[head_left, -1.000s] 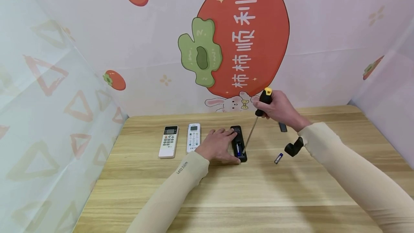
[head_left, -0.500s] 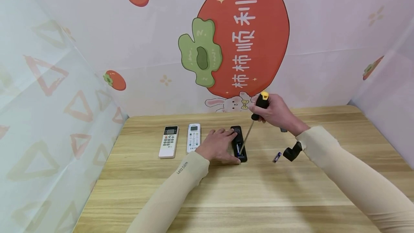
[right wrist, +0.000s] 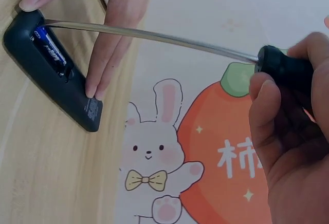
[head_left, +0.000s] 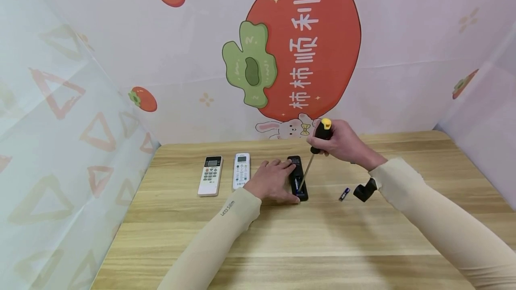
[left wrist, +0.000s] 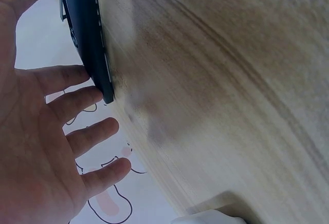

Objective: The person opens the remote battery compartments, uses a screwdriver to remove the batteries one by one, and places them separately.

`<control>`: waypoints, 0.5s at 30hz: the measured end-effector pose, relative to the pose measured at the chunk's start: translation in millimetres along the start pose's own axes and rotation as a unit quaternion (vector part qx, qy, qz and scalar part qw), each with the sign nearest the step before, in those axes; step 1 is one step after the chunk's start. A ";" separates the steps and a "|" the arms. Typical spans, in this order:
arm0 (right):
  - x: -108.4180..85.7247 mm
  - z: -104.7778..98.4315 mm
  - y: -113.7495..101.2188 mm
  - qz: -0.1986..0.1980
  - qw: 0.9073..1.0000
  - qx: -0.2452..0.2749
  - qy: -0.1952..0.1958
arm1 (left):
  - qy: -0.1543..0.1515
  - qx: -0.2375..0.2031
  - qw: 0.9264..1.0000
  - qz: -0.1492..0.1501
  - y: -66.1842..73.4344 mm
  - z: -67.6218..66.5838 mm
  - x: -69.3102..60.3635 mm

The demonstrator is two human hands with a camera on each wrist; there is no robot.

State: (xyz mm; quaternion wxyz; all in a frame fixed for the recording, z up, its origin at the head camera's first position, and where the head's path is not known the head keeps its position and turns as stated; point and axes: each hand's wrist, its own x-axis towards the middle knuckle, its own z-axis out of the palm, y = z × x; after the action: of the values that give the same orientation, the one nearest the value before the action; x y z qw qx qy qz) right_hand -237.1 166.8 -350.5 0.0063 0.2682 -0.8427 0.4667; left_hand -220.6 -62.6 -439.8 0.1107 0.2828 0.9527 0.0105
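Observation:
A black remote (head_left: 296,169) lies back side up on the table, its battery bay uncovered, with a blue battery (right wrist: 50,47) inside. My left hand (head_left: 272,181) steadies it, thumb at the near end and fingertips at the far end; the left wrist view shows the fingers (left wrist: 77,100) spread against its side. My right hand (head_left: 342,142) grips the black and yellow handle of a screwdriver (head_left: 324,130). In the right wrist view the tip of its shaft (right wrist: 154,36) touches the bay at the battery's end.
Two white remotes (head_left: 211,177) (head_left: 242,171) lie left of my left hand. A loose blue battery (head_left: 344,194) lies right of the black remote, below my right wrist. The patterned wall cloth (head_left: 181,102) rises behind the table (head_left: 282,245).
My right hand has moved slightly left and down with the screwdriver, whose tip has shifted from the bay's right side onto the battery's near end. My left hand has stayed still.

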 end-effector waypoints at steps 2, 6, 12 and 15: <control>-0.4 -0.9 -1.9 -0.020 1.000 0.000 -0.014 | 0.001 0.002 1.000 0.002 0.3 -0.8 -0.1; 0.3 -3.0 -6.9 -0.040 0.998 0.007 -0.045 | 0.004 0.005 1.000 0.005 0.9 -2.2 -1.2; 7.3 -7.7 -12.1 -0.011 0.997 -0.009 -0.081 | 0.005 0.012 1.000 0.003 1.2 -2.7 -1.5; 14.2 -8.5 -12.1 -0.003 0.996 -0.020 -0.091 | 0.005 0.011 1.000 0.002 1.4 -2.0 -1.0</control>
State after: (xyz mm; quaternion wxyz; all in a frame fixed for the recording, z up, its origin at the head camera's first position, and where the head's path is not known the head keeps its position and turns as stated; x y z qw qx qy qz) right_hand -245.8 162.1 -332.5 -0.0636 0.3119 -0.8481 0.4236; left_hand -219.4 -61.9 -437.6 0.1030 0.2859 0.9527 0.0011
